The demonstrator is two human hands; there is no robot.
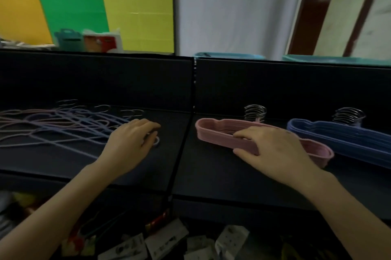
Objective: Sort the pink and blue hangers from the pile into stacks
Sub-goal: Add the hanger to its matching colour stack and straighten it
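The loose pile of hangers (63,124) is spread flat on the left of the black table (203,175), with pink and blue frames tangled over one another. The rounded end of one hanger (156,142) is seen at the pile's right edge, where it appears to be pinched by the curled fingers of the left hand (129,143). Such hangers are judged light, thin and springy rather than stiff, and apt to snag on their neighbours — so a shoulder end, drawn out sideways, is the better hold. To the right, the pink stack (211,134) is pressed by the right hand (273,147), with fingers laid nearly straight over its top and the thumb against its near side. Just beyond lies the blue stack (342,139) — metal hooks (255,112) are bunched at the back of each.
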